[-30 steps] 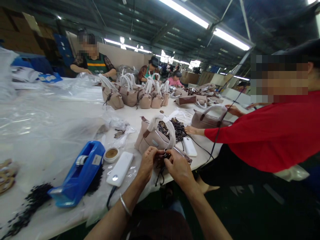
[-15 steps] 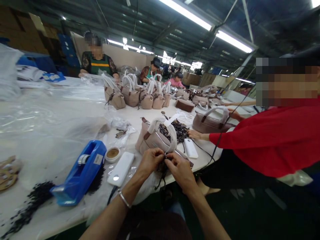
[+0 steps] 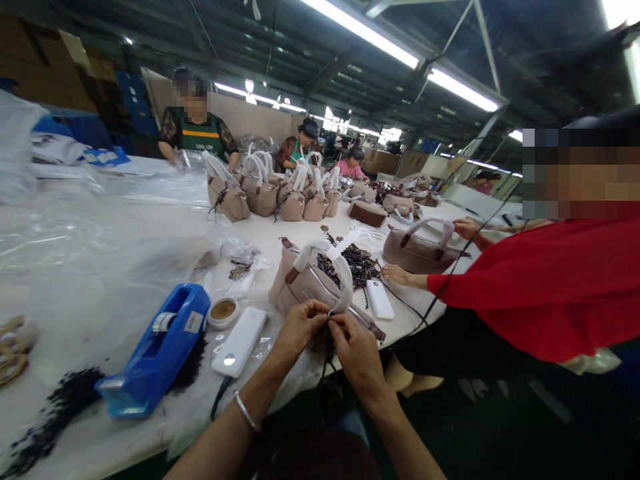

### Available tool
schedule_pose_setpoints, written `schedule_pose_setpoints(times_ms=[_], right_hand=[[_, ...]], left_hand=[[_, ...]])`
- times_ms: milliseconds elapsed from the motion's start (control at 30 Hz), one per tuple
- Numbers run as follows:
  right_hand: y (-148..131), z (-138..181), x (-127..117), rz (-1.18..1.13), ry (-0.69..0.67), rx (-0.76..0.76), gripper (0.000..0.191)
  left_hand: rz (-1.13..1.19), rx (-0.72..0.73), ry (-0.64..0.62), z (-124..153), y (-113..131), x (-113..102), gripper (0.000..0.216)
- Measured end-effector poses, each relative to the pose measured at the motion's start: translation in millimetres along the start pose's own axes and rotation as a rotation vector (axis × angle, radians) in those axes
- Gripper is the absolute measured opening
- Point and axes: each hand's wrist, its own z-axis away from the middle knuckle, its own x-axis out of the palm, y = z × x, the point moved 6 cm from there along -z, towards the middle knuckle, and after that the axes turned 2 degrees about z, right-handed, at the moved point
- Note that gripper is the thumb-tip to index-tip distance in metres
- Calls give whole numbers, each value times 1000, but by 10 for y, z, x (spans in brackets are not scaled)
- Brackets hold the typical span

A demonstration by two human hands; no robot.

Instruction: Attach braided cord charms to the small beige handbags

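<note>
A small taupe handbag [image 3: 303, 280] with paper-wrapped handles lies near the front edge of the white table [image 3: 150, 220]. My left hand [image 3: 299, 328] and my right hand [image 3: 356, 352] meet just below it, fingers pinched together on a small metal ring with a dark beaded tassel [image 3: 326, 343] that hangs between them over the table edge. A bangle sits on my left wrist.
A blue tape dispenser [image 3: 157, 347], a small round tin [image 3: 223, 311] and a white power bank [image 3: 239, 341] lie to my left, with dark tassels [image 3: 55, 413] heaped nearby. A person in red [image 3: 545, 287] works at my right. More handbags [image 3: 273, 193] stand farther back.
My hands have closed in tighter on the tassel and ring and shifted slightly up toward the bag. The neighbour's hand stays by the pile of tassels.
</note>
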Motion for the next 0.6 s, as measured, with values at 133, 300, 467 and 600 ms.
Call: schedule_pose_setpoints(times_ms=[133, 300, 467, 600], right_hand=[[-19, 14, 15, 0, 16, -23, 19], [-58, 7, -8, 44, 26, -81, 22], [-71, 9, -11, 52, -3, -115, 27], [-79, 4, -8, 21, -21, -139, 27]], left_hand=[[5, 35, 44, 13, -2, -25, 21], [-116, 216, -7, 26, 129, 42, 13], [-164, 125, -47, -10, 161, 51, 16], [-85, 72, 31, -47, 113, 19, 15]])
